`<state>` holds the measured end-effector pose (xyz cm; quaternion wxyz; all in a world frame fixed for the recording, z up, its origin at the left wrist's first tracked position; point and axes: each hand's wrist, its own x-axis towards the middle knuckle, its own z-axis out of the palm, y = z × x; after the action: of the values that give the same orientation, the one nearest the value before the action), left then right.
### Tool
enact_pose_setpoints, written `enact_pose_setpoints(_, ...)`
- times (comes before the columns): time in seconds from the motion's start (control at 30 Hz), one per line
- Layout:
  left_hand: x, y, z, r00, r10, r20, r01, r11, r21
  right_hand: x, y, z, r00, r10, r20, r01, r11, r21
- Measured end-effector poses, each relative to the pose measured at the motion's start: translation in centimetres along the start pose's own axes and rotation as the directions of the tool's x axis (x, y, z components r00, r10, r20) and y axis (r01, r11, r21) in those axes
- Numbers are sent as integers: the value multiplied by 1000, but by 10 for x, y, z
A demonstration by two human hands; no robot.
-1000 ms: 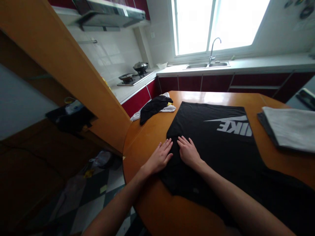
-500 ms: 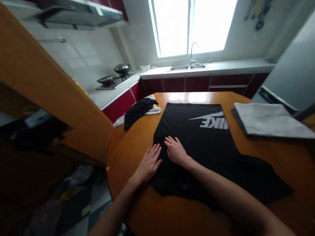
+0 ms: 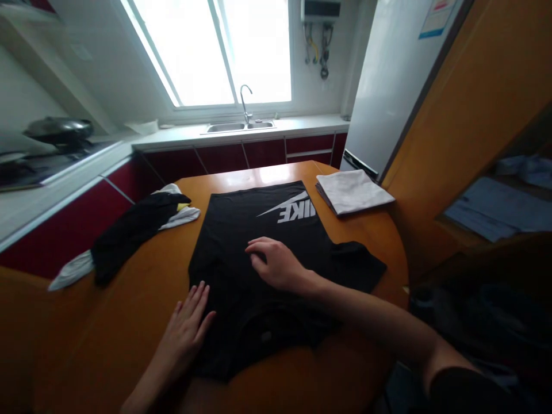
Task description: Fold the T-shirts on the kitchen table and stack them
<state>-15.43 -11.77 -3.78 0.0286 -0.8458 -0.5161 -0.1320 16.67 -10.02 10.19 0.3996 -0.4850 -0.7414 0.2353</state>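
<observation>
A black T-shirt (image 3: 233, 253) with pale grey NIKE lettering and a swoosh lies spread over the table, one sleeve (image 3: 357, 261) reaching out to the right. Its collar, with a small pale label, is on the near side. On the shirt's left edge rests my left hand (image 3: 185, 322), open, palm down with the fingers stretched out. My right hand (image 3: 276, 264) is over the middle of the shirt, fingers loosely curved and the thumb apart, nothing held. Whether its fingertips touch the cloth I cannot tell.
The wooden table (image 3: 129, 322) has a rounded edge. Rumpled black and white clothes (image 3: 133, 227) lie at its left, and folded light grey cloth (image 3: 351, 192) at the back right. Beyond are a sink (image 3: 241, 126), a pan (image 3: 60, 129) on the stove and a fridge (image 3: 379, 86).
The view has turned to the right. My right hand has moved from the shirt's left edge to its middle, its fingers now more curved. My left hand stays at the left edge.
</observation>
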Motion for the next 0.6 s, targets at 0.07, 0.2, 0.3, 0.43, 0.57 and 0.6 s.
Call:
enact_pose_setpoints(0.07, 0, -1, -6, 1000, -9, -2, 9, 998, -59, -24, 28, -34, 992, 91, -87, -94, 995, -32)
enact_pose_setpoints(0.2, 12, 7, -28, 999, 8, -33, -12, 990, -137, -84, 96, -106, 878, 298, -375, -371, 918, -140)
enact_pose_setpoints(0.3, 37, 34, -47, 997, 76, -26, -79, 979, -189, -132, 139, -146, 777, 332, -535, -541, 787, -297)
enact_pose_setpoints(0.43, 83, 95, -64, 950, 292, 113, -253, 928, -275, -178, 167, -164, 739, 429, -520, -656, 634, -410)
enact_pose_setpoints(0.57, 126, 162, -62, 817, 541, 199, -432, 803, -410, -191, 176, -158, 770, 432, -470, -637, 571, -519)
enact_pose_setpoints(0.6, 134, 177, -59, 797, 571, 197, -455, 782, -426, -191, 177, -156, 777, 431, -460, -629, 559, -540)
